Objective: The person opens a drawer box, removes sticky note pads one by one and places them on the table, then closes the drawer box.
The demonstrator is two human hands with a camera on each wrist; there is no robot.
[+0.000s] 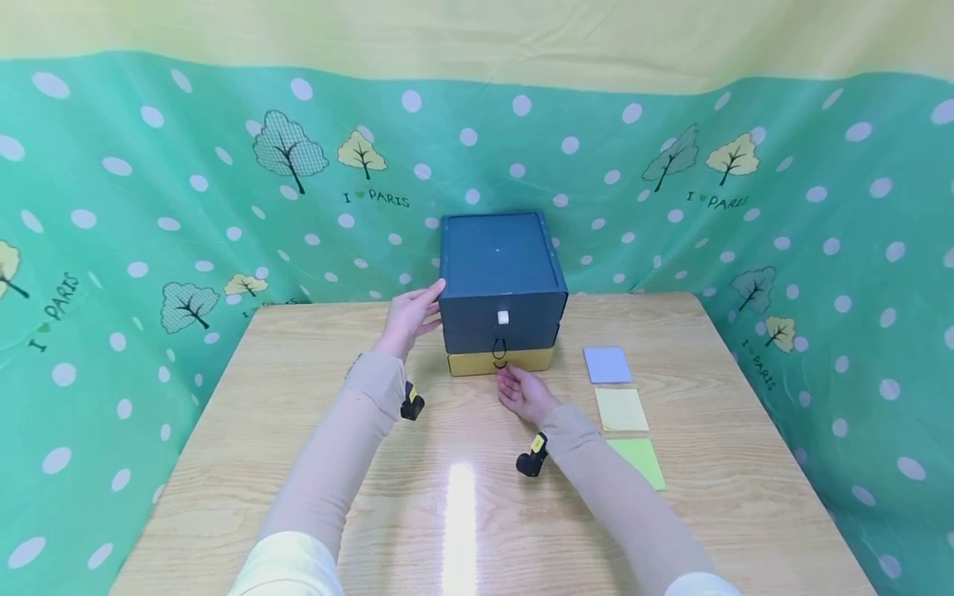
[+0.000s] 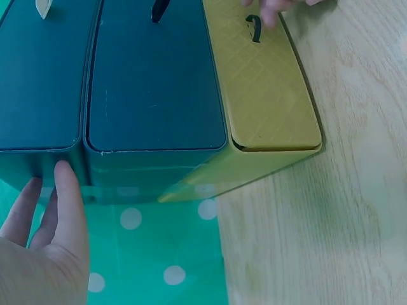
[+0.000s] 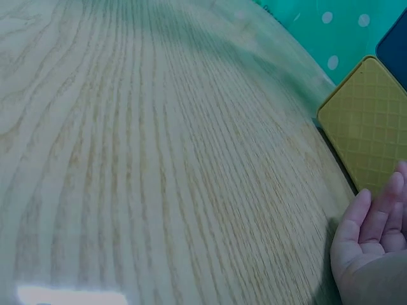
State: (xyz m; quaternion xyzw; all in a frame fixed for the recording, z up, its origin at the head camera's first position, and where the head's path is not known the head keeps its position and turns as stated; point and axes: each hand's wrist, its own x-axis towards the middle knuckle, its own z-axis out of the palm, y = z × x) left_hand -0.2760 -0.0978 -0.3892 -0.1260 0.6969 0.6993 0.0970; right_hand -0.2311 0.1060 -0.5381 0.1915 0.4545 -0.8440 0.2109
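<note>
A stacked drawer box (image 1: 498,257) stands at the back of the table, with two dark blue tiers above a yellow bottom drawer (image 1: 469,364). My left hand (image 1: 410,319) rests its fairly straight fingers against the box's left side, near the top tier, as the left wrist view also shows. On the yellow front is a small dark loop handle (image 2: 255,28). My right hand (image 1: 527,396) is right by that loop, fingers loosely bent; no firm hold on it shows. In the right wrist view the right hand (image 3: 375,248) has its fingertips near the yellow front.
A white knob (image 1: 503,317) is on the top drawer, and a black loop (image 1: 499,348) hangs from the middle one. To the right lie a blue paper pad (image 1: 607,365), a pale yellow pad (image 1: 622,410) and a green pad (image 1: 639,460). A patterned green curtain surrounds the table.
</note>
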